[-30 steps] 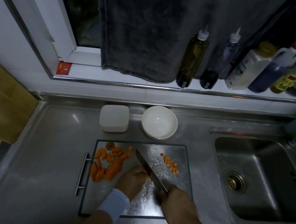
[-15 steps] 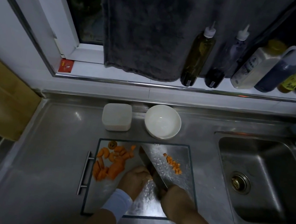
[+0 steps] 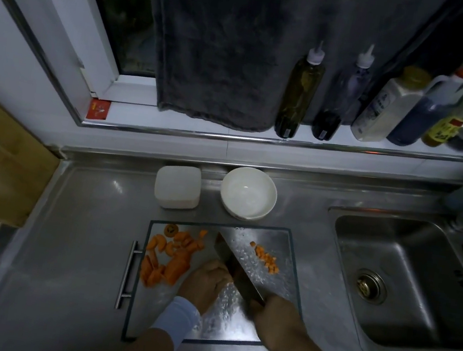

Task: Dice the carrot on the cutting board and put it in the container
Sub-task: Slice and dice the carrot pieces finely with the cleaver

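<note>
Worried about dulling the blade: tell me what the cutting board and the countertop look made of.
Cutting board: probably tempered glass. It is see-through, with a pebbled, glittering surface and dark greenish edges. Countertop: looks like stainless steel, going by its dull grey brushed sheen and soft light reflections.

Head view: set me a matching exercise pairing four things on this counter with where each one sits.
Things:
1 white bowl
2 square white container
3 small carrot dice
4 carrot slices

Places:
a on the cutting board, left of the knife
b on the counter behind the board, nearer the sink
c on the board, right of the knife
d on the counter behind the board's left end

Pairs: 1-b; 2-d; 3-c; 4-a
</note>
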`<move>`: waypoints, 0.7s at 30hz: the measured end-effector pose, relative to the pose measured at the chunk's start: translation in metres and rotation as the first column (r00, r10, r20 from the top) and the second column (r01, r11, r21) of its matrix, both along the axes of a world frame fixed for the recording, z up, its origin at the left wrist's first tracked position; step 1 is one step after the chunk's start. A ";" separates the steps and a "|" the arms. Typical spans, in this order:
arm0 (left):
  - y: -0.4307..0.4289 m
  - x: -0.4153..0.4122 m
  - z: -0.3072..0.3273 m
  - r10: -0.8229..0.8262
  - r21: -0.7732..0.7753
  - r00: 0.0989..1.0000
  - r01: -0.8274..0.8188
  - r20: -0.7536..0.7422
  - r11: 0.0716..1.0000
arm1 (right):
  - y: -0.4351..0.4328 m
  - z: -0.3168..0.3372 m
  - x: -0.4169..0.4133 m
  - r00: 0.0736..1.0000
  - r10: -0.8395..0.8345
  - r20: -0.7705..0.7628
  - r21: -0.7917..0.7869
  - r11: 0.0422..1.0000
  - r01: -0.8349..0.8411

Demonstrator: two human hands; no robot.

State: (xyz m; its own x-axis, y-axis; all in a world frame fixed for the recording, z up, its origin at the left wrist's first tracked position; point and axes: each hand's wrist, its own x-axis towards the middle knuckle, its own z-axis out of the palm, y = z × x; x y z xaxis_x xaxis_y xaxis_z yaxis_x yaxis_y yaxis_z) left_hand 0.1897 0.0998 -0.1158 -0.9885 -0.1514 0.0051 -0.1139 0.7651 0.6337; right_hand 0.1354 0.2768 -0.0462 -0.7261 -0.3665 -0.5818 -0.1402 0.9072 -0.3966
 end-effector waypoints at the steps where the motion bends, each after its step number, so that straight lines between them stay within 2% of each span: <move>1: 0.000 -0.001 0.001 0.025 0.025 1.000 -0.025 -0.012 0.999 | 0.002 0.005 -0.002 1.000 -0.009 -0.016 -0.019 1.000 0.009; 5: -0.004 -0.005 0.003 0.049 0.029 0.998 -0.047 -0.049 0.998 | 0.007 0.016 -0.015 0.995 -0.084 -0.053 -0.074 0.994 0.080; 9: -0.011 -0.008 0.001 0.036 -0.017 0.999 -0.036 0.022 0.999 | 0.010 0.018 -0.021 0.994 -0.100 -0.032 -0.078 0.992 0.097; 14: -0.012 -0.016 0.002 -0.095 -0.042 0.990 0.100 0.099 0.994 | 0.014 0.012 -0.017 0.995 -0.099 -0.027 -0.016 0.995 0.099; 17: -0.009 -0.014 0.003 -0.041 -0.053 0.993 0.047 0.113 0.998 | 0.014 0.013 -0.014 0.994 -0.106 -0.020 -0.039 0.994 0.105; 21: 0.007 -0.003 0.000 0.153 -0.038 0.981 -0.150 0.122 0.988 | 0.012 0.008 -0.011 0.994 -0.112 0.006 -0.044 0.993 0.113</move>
State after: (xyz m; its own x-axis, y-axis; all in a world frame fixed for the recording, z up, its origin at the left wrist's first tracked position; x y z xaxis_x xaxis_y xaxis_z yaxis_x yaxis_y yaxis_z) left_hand 0.1871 0.1070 -0.1158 -0.9473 -0.3010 -0.1097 -0.3063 0.7504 0.5857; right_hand 0.1243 0.2887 -0.0384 -0.7621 -0.3082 -0.5694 -0.0367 0.8986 -0.4372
